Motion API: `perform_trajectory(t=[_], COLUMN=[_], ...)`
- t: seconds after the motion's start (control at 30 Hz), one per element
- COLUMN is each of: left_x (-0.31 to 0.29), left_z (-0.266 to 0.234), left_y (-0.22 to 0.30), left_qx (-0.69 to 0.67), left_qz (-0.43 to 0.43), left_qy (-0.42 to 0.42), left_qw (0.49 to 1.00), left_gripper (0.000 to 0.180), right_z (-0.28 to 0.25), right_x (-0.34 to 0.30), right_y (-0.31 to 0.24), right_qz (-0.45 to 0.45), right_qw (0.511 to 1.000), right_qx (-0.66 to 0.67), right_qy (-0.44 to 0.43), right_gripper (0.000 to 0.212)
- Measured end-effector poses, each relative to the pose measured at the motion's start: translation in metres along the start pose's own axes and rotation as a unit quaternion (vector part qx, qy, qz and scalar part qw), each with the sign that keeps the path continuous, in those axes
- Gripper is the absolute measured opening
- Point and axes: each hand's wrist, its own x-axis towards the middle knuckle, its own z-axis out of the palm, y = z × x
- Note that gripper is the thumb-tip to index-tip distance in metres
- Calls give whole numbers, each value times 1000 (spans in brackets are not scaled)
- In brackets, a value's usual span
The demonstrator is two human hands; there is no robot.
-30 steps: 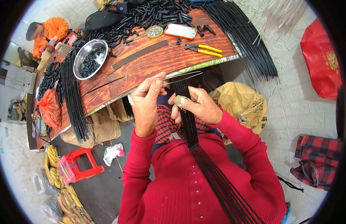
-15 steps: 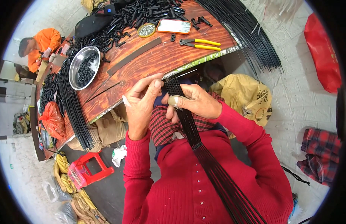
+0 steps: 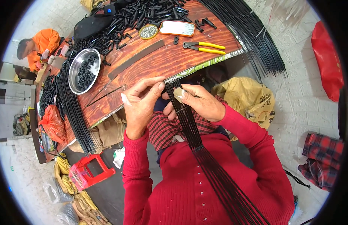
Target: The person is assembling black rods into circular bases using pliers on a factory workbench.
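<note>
A flat bunch of thin black rods that look like umbrella ribs (image 3: 189,129) runs from my hands down across my red sweater. My right hand (image 3: 204,105), its thumb wrapped in tan tape, is closed around the bunch near its upper end. My left hand (image 3: 140,103) pinches at the left edge of the rod tips, with white tape near its thumb base. Whatever small thing lies between those fingertips is hidden. Beyond my hands lies the wooden table (image 3: 144,77), its near edge trimmed with a green and white patterned strip.
Yellow-handled pincers (image 3: 206,47), a tray of thin pins (image 3: 177,28), a dish of small metal parts (image 3: 148,32) and a bowl of black pieces (image 3: 84,71) stand on the table. More black rods (image 3: 252,41) overhang its right end. A person in orange (image 3: 44,43) works far left.
My right thumb has lifted and shifted up along the rods, which fan slightly apart. The thin metal wire sticking out right of the tips no longer shows clearly. My left hand keeps its pinch.
</note>
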Motion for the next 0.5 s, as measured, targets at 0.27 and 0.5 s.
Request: perform_trajectory(t=[0.27,0.5], left_x=[5,6], left_z=[-8,-11], left_y=[1,3], left_qx=[28,62], left_qz=[-8,1], left_qy=[-16,-26], left_qw=[999,998], left_gripper=[19,19], right_z=[-4,-3], right_x=[6,11], right_y=[-1,-1], right_qz=[37,18], right_qw=[998,999], right_qx=[31,6], right_qy=[26,45], right_gripper=[48,40])
